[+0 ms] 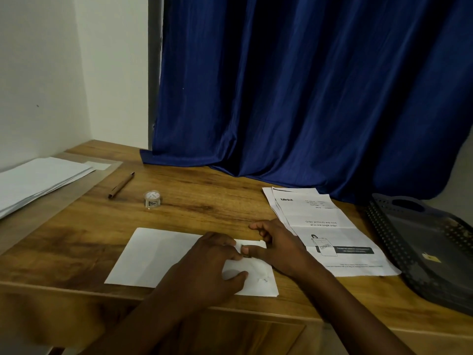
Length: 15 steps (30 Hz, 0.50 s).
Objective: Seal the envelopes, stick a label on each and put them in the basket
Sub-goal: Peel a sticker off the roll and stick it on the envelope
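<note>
Presently, a white envelope (163, 254) is lying flat near the front edge of the wooden bench (204, 201). Both hands are working at its right end: the left hand (212, 267) is resting on the paper, its fingers curled toward a small dark label (246, 251); the right hand (279, 247) is pressing that label with its thumb, other fingers loosely bent. Printed sheets (332, 234) are lying just right of the envelope, a dark basket (399, 242) beyond them. A pen (120, 185), a small tape roll (152, 199) and stacked envelopes (38, 180) are sitting left.
</note>
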Each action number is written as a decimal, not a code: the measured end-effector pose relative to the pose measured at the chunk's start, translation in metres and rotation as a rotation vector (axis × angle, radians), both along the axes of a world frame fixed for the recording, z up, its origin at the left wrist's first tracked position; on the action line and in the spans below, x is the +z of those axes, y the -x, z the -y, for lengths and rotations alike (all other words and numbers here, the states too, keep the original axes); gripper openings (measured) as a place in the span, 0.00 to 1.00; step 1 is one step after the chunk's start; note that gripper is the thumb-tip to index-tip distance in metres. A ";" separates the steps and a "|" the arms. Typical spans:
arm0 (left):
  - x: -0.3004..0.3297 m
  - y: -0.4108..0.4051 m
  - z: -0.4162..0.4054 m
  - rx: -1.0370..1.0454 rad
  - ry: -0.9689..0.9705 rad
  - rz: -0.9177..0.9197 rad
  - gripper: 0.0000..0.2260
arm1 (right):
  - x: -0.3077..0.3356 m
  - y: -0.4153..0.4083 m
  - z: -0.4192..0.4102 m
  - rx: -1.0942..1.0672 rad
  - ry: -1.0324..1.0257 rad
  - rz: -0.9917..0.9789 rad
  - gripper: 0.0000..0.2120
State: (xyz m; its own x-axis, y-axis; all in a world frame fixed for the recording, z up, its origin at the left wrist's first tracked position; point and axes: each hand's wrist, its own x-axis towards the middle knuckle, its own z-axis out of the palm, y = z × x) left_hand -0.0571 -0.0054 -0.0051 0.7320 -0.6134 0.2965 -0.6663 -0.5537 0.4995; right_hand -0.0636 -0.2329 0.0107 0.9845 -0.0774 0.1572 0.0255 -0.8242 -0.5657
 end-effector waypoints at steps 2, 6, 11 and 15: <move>-0.001 0.000 0.000 0.004 0.007 0.009 0.25 | 0.000 0.004 0.001 0.020 -0.004 0.008 0.32; 0.002 0.001 -0.001 -0.002 0.007 0.015 0.24 | -0.001 0.010 0.005 0.059 -0.021 0.008 0.35; 0.007 0.004 -0.002 0.003 0.007 0.030 0.29 | 0.012 0.010 0.013 0.125 -0.104 -0.133 0.30; 0.008 0.005 -0.002 0.015 0.018 0.050 0.41 | 0.027 0.001 0.005 0.146 -0.221 -0.127 0.17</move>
State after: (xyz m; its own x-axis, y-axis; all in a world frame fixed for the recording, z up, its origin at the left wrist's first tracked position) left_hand -0.0618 -0.0037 0.0027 0.7248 -0.5970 0.3437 -0.6826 -0.5551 0.4753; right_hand -0.0644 -0.2379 0.0379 0.9985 0.0477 0.0270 0.0521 -0.6734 -0.7374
